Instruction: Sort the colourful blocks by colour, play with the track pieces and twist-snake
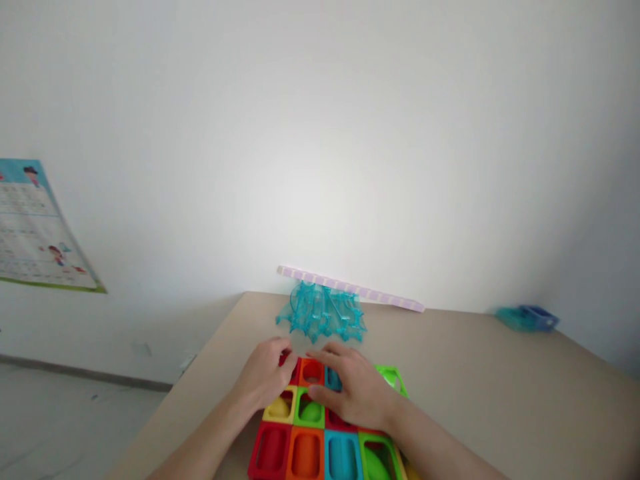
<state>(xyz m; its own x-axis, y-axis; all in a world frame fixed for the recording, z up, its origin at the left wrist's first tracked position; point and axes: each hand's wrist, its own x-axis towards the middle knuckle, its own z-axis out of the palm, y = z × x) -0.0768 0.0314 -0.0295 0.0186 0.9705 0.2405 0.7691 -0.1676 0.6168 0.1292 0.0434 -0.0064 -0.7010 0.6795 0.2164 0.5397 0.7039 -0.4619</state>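
Note:
Brightly coloured hollow plastic blocks (305, 453) stand joined in rows at the table's near edge, in red, orange, blue, green and yellow. My left hand (267, 375) is closed at the far left corner, its thumb and fingers bent round a red block (295, 371) that they mostly hide. Across the blocks on the right lies my right hand (356, 388), fingers stretched toward an orange block (311, 371) and thumb apart over a green block (311, 408). A blue block (333, 379) shows between its thumb and fingers.
Clear teal plastic pieces (325, 317) lie just beyond the blocks. Behind them a long pale purple strip (353, 289) leans along the wall. A dark blue container (539, 318) sits at the table's far right corner beside something teal. A poster (43, 230) hangs at left.

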